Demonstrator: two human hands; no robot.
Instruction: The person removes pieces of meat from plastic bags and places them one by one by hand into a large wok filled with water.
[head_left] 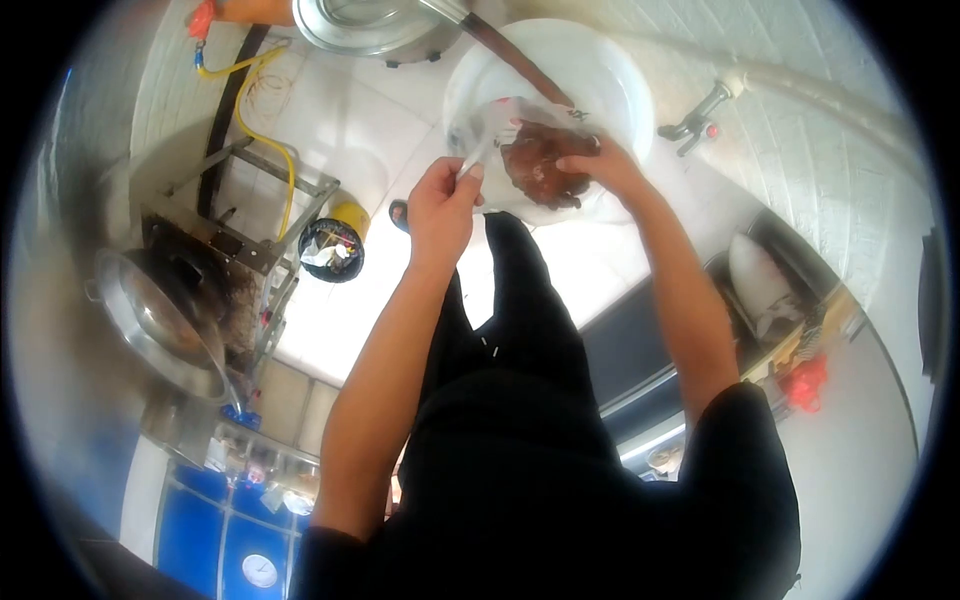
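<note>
My left hand (446, 205) is closed, its thumb and fingers pinching the edge of a thin, clear plastic bag (488, 122) with some print on it. Fingers of my right hand (608, 168) are closed on a reddish-brown, glossy lump (540, 168) that looks like meat; its exact kind I cannot make out. The lump lies against the bag, which spreads around and below it. Just beyond both hands stands a large white basin (640, 85), partly covered by the bag. A brown wooden handle (515, 62) reaches over the basin.
A shiny metal pan (360, 25) stands at the top. On the left are a yellow hose (240, 100), a bin (332, 250) with rubbish, a metal frame (240, 200) and a large wok (160, 315). A wall tap (698, 118) juts out right of the basin.
</note>
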